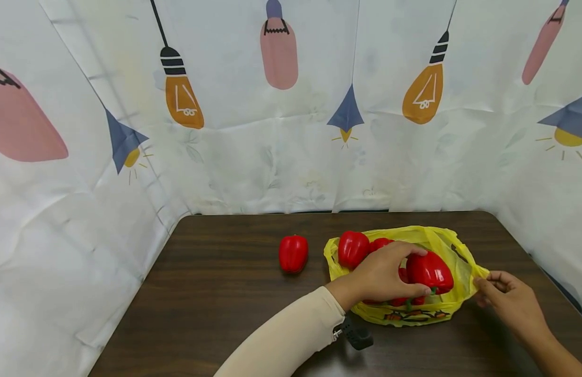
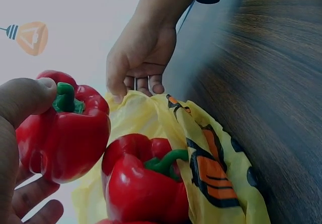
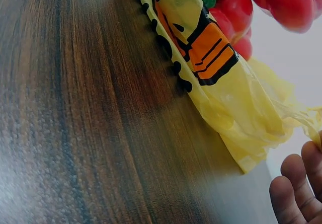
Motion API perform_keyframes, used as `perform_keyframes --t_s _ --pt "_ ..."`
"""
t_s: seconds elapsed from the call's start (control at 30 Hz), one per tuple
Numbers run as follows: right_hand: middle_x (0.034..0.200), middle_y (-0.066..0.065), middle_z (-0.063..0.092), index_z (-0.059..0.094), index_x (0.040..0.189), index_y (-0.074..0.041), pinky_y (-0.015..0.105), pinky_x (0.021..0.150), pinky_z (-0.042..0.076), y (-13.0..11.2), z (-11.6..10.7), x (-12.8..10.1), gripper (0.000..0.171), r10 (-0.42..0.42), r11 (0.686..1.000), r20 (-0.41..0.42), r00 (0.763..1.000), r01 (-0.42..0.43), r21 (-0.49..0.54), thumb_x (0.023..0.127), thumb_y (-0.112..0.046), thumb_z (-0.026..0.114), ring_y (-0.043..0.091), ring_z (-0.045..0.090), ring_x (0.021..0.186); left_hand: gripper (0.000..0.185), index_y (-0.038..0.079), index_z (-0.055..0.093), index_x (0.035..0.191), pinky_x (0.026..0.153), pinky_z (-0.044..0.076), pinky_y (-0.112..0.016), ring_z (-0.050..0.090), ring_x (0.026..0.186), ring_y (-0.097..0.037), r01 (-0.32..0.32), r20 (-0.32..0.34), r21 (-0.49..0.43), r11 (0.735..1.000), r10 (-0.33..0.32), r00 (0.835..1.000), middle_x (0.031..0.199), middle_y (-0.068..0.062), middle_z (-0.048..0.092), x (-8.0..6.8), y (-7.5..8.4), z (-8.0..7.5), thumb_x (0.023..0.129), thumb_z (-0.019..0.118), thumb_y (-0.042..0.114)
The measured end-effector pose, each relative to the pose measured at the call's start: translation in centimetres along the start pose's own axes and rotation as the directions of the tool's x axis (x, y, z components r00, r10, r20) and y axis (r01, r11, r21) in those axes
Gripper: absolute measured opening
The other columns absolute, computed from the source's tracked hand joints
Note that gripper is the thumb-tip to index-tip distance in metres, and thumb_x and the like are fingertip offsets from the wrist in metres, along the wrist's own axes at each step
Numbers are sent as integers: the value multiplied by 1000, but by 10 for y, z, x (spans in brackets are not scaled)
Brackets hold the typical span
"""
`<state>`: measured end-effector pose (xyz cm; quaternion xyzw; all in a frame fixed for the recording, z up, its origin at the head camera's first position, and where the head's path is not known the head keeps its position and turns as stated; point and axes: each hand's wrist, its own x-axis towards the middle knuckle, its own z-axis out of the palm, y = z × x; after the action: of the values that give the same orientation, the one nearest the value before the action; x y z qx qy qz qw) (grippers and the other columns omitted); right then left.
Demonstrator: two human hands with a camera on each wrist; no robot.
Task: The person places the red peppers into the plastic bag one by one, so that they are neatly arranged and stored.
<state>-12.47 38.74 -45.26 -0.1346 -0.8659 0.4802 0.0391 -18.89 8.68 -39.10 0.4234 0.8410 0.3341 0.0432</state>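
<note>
A red bell pepper (image 1: 431, 272) with a green stem is gripped between the thumb and fingers of my left hand (image 1: 382, 275), over the mouth of a yellow plastic bag (image 1: 460, 298). In the left wrist view that held pepper (image 2: 70, 138) hangs beside another pepper (image 2: 141, 183) lying inside the bag. My right hand (image 1: 514, 303) pinches the bag's right edge and holds it out. Several more red peppers lie in the bag, one of them a pepper (image 1: 353, 249) at its left rim; my left hand and forearm partly hide the others.
A single red bell pepper (image 1: 293, 254) stands on the dark wooden table (image 1: 215, 293), left of the bag. Behind and beside the table hangs a white printed cloth (image 1: 234, 157). A black strap device (image 1: 357, 335) sits at my left wrist.
</note>
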Motion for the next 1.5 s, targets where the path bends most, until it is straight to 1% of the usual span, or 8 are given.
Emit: perform_keyframes --t_s 0.37,0.53,0.63,0.8,0.97,1.17,1.33,1.5 --pt "81 -1 72 54 116 10 30 61 59 -2 1 -1 44 1 1000 -15 1000 -1 1 106 -33 57 15 68 69 71 26 51 146 86 47 -12 45 123 5 49 -10 -11 999 -49 999 140 18 52 10 4 8 86 80 48" --pt "82 -1 71 53 116 10 30 62 59 -3 0 -2 45 1 1000 -9 1000 -1 5 106 -33 56 15 69 70 70 24 52 146 89 45 -10 46 123 5 44 -19 -4 999 -44 999 139 17 53 14 3 14 86 80 48" --pt "82 -2 71 53 117 10 30 62 59 -3 0 -2 45 1 1000 -5 1000 -1 6 106 -34 56 15 68 70 69 23 52 146 93 43 -10 47 123 5 40 -7 12 999 -40 999 140 17 53 16 5 17 88 78 48" --pt "81 -2 71 54 115 10 31 62 59 -3 -2 -2 45 -3 1000 2 1000 3 11 106 -34 57 16 68 69 69 23 49 148 97 41 -11 49 124 5 56 32 23 998 -57 998 142 17 53 19 7 19 90 77 48" --pt "80 -2 71 54 112 10 31 62 59 -1 -2 -2 43 -16 1000 -1 1000 16 25 106 -33 57 14 68 69 68 22 49 149 101 39 -12 50 127 2 58 52 43 997 -60 997 144 16 52 19 7 18 92 74 49" --pt "80 -2 71 55 111 9 31 61 59 -2 -1 -2 41 -17 1000 -8 1000 17 23 106 -32 57 14 68 69 63 23 51 146 90 43 -9 53 117 3 46 41 4 999 -46 998 136 16 57 16 5 14 92 75 45" --pt "80 -2 71 55 111 9 31 62 59 -4 -1 -2 42 -10 1000 -5 1000 10 16 106 -33 57 14 68 70 65 24 50 147 96 43 -13 50 123 2 46 35 25 999 -47 998 139 15 56 11 3 9 92 74 47" --pt "81 -2 72 55 113 9 31 62 59 -5 -1 -2 43 -3 1000 -5 1000 3 6 106 -34 56 14 68 70 65 26 51 147 102 42 -18 48 128 2 65 14 36 997 -66 998 142 16 54 4 -3 1 91 75 48"
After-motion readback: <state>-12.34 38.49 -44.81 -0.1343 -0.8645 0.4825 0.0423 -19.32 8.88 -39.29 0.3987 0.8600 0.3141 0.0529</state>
